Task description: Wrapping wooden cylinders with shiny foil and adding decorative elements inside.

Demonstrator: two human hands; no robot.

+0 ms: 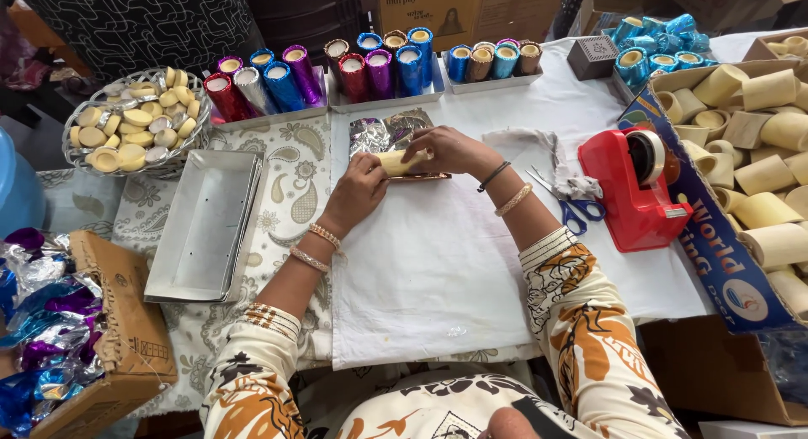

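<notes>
Cream cylinder (402,161) between both hands, on foil (383,134)

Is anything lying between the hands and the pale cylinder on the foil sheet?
Nothing visible. Both the left hand and the right hand already touch the pale cylinder, which lies on the foil sheet. The scissors and tape dispenser sit off to the right, apart from it.

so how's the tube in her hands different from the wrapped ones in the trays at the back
The tube in the hands is bare cream card; the wrapped tubes are covered in shiny coloured foil. The tube lies on its side on a foil sheet; the wrapped tubes stand upright in white trays. Both are cylinders of similar build.
</notes>
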